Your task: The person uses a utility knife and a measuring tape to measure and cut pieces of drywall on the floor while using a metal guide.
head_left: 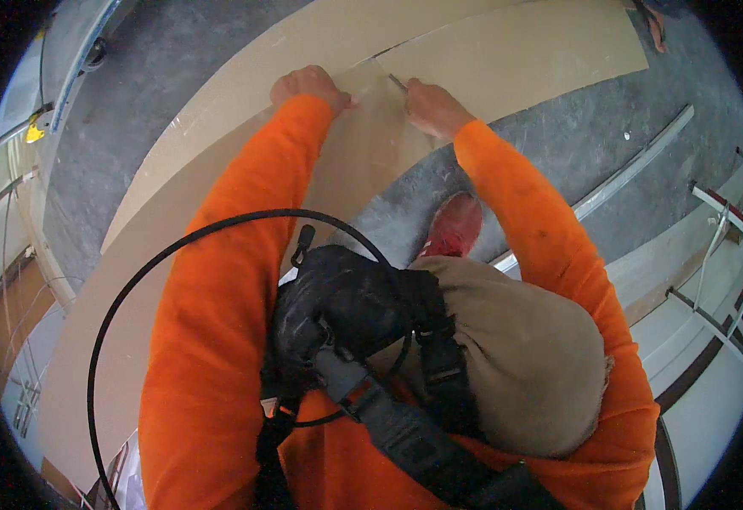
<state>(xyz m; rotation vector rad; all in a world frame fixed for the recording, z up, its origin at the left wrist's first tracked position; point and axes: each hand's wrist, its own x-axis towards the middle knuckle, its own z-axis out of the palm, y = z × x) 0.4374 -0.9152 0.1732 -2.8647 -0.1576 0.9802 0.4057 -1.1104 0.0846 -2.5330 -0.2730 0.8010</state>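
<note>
Right hand [435,109] closed round a thin tool [398,82], its end poking out over the tan sheet [550,64] near a dark slit; left hand [307,87] curled on the same sheet just left of the tool, whether it pinches an edge cannot tell. Red shoe [456,223] beside the sheet's near right edge, black cable [146,263] arcing across the left orange sleeve [218,289] and hiding a little of the sheet. Grey floor [550,144] beneath, metal channel [635,166] lying right of the sheet, framing at the room's sides.
</note>
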